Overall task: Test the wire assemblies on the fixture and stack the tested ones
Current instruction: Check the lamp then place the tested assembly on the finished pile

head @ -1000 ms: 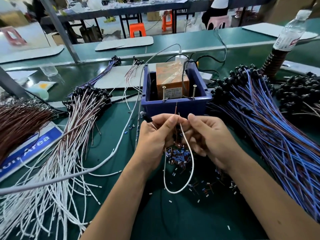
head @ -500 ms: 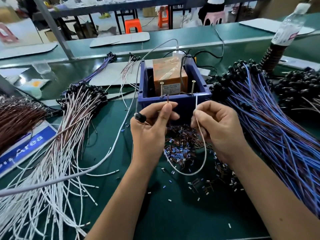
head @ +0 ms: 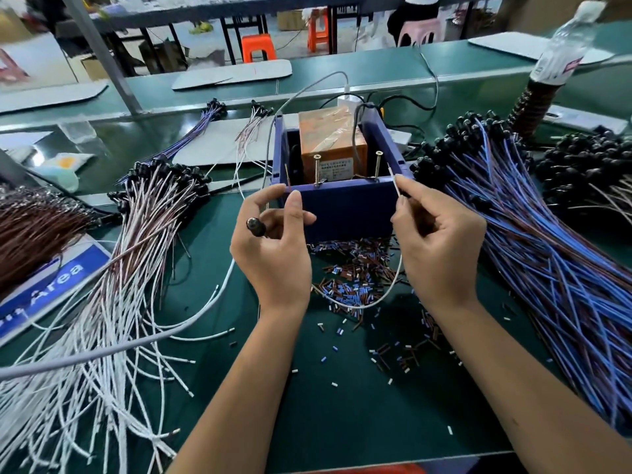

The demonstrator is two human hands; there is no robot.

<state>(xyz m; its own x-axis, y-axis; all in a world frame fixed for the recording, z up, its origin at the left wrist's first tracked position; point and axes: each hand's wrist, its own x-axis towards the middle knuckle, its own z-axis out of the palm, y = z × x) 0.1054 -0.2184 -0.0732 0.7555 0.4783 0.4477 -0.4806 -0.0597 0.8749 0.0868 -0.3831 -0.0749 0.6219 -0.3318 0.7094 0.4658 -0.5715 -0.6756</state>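
**Both wire ends are up at the fixture**

You are holding one wire assembly (head: 383, 299) in front of the blue fixture box (head: 345, 210). Your left hand (head: 273, 248) is pinching a thin brown lead between thumb and forefinger, with its tip poking up beside the box's front left corner; the assembly's black round head (head: 255, 226) is sitting against the inside of that hand. Your right hand (head: 439, 248) is pinching the white lead, whose bare tip is pointing up at the box's front right corner. The white wire is sagging in a loop below and between your two hands, over a scatter of small blue, brown and white cut pieces (head: 352, 268) lying on the green mat (head: 342, 422).

Two upright screws (head: 317, 169) are standing at the box's front wall, the left one and the right one (head: 378, 164), neither touched by a lead as far as can be seen. An orange block (head: 330, 138) is sitting inside the box.

A pile of white and brown assemblies (head: 136, 268) is lying to your left, and a pile of blue and brown ones (head: 547, 251) to your right.
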